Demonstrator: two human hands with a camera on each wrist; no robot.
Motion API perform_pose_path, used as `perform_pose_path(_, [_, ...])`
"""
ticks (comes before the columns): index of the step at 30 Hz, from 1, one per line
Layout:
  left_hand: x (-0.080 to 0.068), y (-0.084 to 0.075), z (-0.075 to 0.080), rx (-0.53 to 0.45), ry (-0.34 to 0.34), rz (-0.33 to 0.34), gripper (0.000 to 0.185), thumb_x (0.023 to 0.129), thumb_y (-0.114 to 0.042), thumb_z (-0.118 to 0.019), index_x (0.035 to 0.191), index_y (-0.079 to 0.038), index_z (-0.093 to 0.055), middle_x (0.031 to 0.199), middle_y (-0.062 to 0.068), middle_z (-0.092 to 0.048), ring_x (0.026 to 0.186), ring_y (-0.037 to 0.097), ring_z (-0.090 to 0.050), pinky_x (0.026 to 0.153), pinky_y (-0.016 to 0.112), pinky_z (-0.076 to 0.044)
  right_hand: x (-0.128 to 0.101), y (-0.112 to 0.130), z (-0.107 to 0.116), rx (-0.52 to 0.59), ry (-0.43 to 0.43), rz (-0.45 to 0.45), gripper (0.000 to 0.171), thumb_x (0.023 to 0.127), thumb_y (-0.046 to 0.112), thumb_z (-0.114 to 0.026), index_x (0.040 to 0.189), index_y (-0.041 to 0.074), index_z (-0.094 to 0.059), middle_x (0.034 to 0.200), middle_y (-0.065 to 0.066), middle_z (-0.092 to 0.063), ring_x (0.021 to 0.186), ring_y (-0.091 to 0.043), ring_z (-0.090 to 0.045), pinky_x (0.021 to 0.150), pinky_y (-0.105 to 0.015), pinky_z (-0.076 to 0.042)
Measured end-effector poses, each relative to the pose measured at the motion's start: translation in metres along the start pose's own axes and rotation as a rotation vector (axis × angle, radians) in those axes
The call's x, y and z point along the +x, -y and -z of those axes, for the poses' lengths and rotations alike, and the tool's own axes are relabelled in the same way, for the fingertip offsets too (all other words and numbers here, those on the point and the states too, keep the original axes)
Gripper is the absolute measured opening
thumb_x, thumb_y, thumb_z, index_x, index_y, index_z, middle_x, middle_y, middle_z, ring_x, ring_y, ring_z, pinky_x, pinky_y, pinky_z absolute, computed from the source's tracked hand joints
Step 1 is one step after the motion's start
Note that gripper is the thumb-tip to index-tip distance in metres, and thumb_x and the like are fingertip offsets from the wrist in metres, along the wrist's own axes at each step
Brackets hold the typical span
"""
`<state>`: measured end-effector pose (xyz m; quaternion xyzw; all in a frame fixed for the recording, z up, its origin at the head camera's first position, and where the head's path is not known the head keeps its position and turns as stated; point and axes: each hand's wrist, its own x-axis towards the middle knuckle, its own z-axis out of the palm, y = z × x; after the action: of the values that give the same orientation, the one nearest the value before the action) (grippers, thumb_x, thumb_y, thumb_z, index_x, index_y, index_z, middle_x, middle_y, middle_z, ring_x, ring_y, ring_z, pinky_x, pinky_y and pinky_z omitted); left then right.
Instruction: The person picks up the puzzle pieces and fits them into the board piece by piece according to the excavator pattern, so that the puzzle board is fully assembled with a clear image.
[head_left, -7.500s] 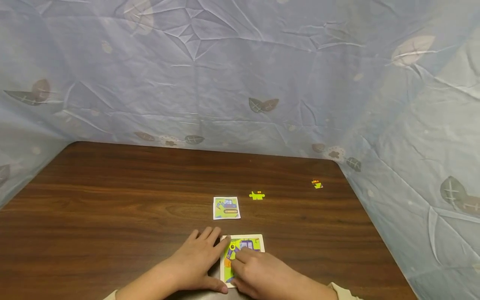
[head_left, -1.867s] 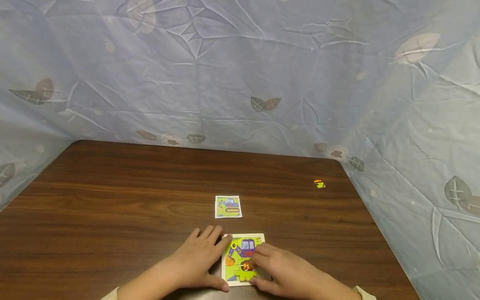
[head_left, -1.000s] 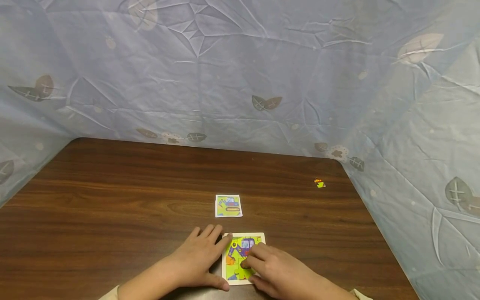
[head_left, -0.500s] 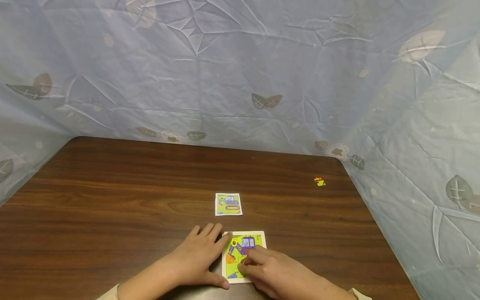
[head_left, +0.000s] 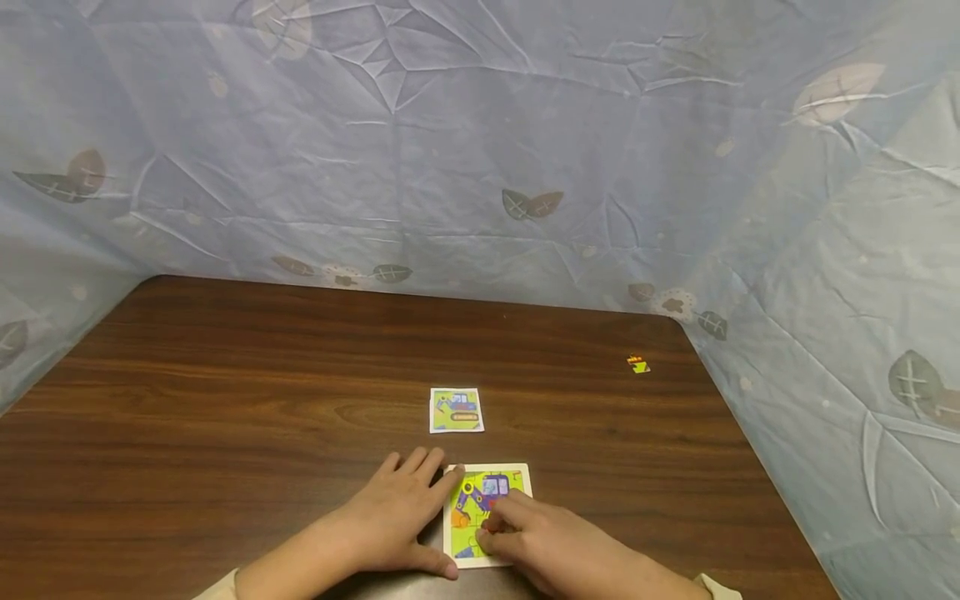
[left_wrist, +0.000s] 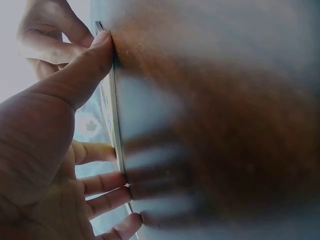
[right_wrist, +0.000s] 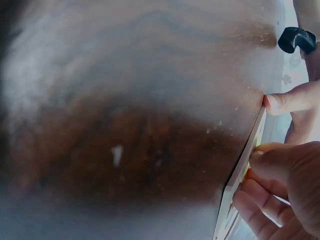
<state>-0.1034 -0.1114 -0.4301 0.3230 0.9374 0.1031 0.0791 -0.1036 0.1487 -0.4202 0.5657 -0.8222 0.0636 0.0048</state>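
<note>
A square jigsaw puzzle tray (head_left: 491, 467) with a pale rim lies at the near edge of the table, showing a purple excavator on green. My left hand (head_left: 393, 517) lies along its left side, fingers spread; thumb touches the lower left corner, index finger the upper left. Over the lower middle of the tray, my right hand (head_left: 547, 542) pinches a puzzle piece (right_wrist: 245, 173), of which only a yellow-green edge shows in the right wrist view. Right fingers hide the tray's lower right part.
Beyond the tray lies a white-bordered picture card (head_left: 457, 410) of the same excavator. One loose puzzle piece (head_left: 638, 364), green and orange, is at the far right of the brown table (head_left: 262, 375). Patterned cloth (head_left: 450, 167) surrounds the table.
The green piece that lay right of the card was taken and brought to the tray's lower middle. The right thumb has shifted left over the tray; the left hand stays put.
</note>
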Motion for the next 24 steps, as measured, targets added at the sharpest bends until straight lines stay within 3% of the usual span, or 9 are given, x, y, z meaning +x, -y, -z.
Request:
perform_pose_path(5, [0.001,-0.001,0.002,0.025,-0.007,-0.016,0.111,0.074,-0.085,-0.069,0.154,-0.010,-0.050,0.147,0.013,-0.054,0.133,0.030,-0.052,0.104,0.059,-0.048,0.000,0.000,0.001,0.046,0.052,-0.013,0.026,0.101,0.019,-0.070,0.126,0.022,-0.075,0.119,0.008,-0.065,0.107,-0.004,-0.056,0.089,-0.010,-0.050])
perform_pose_path(12, [-0.001,0.000,0.002,0.042,0.010,-0.006,0.111,0.072,-0.086,-0.068,0.152,-0.010,-0.052,0.134,0.008,-0.056,0.124,0.027,-0.053,0.098,0.056,-0.049,0.003,0.006,-0.003,-0.130,0.075,0.046,0.033,0.103,0.035,-0.066,0.132,0.020,-0.073,0.125,0.007,-0.067,0.113,-0.007,-0.060,0.091,-0.015,-0.055])
perform_pose_path(14, [-0.002,-0.001,0.002,0.033,0.012,-0.003,0.112,0.072,-0.086,-0.068,0.152,-0.010,-0.052,0.132,0.006,-0.056,0.123,0.026,-0.053,0.098,0.057,-0.050,0.002,0.006,-0.002,-0.125,0.080,0.049,0.034,0.105,0.037,-0.063,0.133,0.019,-0.073,0.125,0.007,-0.068,0.111,-0.006,-0.062,0.090,-0.014,-0.055])
perform_pose_path(17, [-0.002,-0.002,0.001,0.015,0.013,0.003,0.112,0.072,-0.085,-0.069,0.152,-0.009,-0.052,0.133,0.007,-0.056,0.123,0.027,-0.052,0.099,0.058,-0.049,-0.003,0.001,0.007,0.000,0.112,0.015,0.036,0.109,0.035,-0.056,0.140,0.019,-0.068,0.132,0.007,-0.067,0.119,-0.007,-0.064,0.094,-0.020,-0.056])
perform_pose_path(20, [-0.001,-0.003,0.002,0.011,0.014,0.004,0.112,0.072,-0.085,-0.070,0.152,-0.009,-0.051,0.134,0.007,-0.055,0.124,0.027,-0.052,0.101,0.060,-0.049,-0.011,-0.012,0.019,0.193,0.099,-0.075,0.036,0.111,0.033,-0.052,0.143,0.022,-0.064,0.136,0.008,-0.066,0.122,-0.007,-0.065,0.097,-0.025,-0.057])
perform_pose_path(24, [0.002,-0.005,0.005,0.014,0.023,0.002,0.112,0.072,-0.085,-0.071,0.153,-0.009,-0.050,0.131,0.006,-0.054,0.122,0.026,-0.051,0.102,0.060,-0.048,-0.030,-0.055,0.029,0.296,-0.097,-0.201,0.027,0.107,0.025,-0.060,0.131,0.018,-0.072,0.125,0.006,-0.070,0.113,-0.006,-0.068,0.095,-0.029,-0.059])
